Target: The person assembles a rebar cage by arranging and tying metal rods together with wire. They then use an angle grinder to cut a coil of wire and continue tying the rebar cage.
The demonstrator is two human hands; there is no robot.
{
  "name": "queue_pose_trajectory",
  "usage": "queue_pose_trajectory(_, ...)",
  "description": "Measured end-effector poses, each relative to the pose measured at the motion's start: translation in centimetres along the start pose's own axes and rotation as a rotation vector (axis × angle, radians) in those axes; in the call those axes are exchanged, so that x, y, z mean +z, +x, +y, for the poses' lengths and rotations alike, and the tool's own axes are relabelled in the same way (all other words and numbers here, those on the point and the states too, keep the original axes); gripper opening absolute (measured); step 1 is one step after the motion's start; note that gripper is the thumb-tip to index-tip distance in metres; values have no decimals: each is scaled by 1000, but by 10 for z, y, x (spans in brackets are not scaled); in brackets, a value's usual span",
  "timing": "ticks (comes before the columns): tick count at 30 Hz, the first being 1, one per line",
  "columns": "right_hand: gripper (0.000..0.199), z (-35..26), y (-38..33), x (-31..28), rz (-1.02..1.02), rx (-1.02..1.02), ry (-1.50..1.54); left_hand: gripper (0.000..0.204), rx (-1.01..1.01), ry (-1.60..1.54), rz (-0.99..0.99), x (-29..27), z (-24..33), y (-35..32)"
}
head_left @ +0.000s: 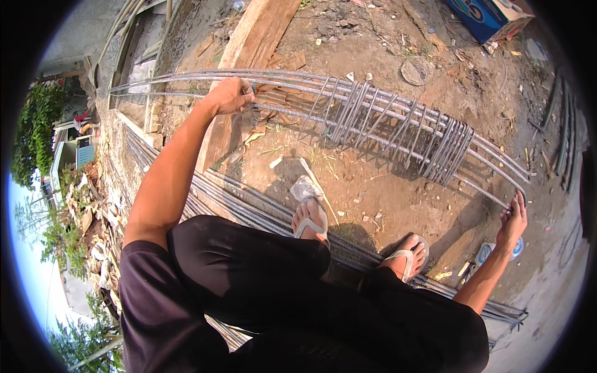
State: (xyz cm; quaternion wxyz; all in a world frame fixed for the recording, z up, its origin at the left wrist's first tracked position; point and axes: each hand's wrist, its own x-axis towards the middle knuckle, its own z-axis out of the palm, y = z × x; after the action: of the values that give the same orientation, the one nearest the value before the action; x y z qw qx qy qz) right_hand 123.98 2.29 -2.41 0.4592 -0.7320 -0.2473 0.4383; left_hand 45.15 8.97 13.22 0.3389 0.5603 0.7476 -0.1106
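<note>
A long cage of steel reinforcing bars runs from the far left to the right in front of me. Many square wire stirrups are threaded round its right half, bunched tightly in two clusters with looser ones between. My left hand is closed at the lower bar, left of the stirrups, above a wooden plank. Its fingertips are partly hidden. At the right end, my right hand has its fingers closed round a bar's tip.
Loose bars lie in a bundle on the ground by my sandalled feet. A blue box stands at the upper right, with dark rods below it. Rubble and a person show at the left.
</note>
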Motion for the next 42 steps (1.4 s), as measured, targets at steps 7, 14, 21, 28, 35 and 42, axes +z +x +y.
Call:
queue_pose_trajectory(7,54,-52,-34,13,65,-196,-4,38,-8,-81,109,12,80,13)
queue_pose_trajectory(14,60,-87,-26,16,-10,-92,-135,47,-428,-969,-94,48,71,16)
queue_pose_trajectory(21,37,-81,-15,4,-76,-137,-365,31,-305,-1214,-77,60,56,29)
queue_pose_trajectory(28,35,-75,-44,16,62,-323,-367,22,-286,-1284,15,64,62,20)
queue_pose_trajectory(35,34,-68,-61,17,120,-445,-419,25,-335,-1326,117,73,61,29)
queue_pose_trajectory(42,30,-57,-62,17,157,-590,-698,25,-304,-1328,56,72,58,15)
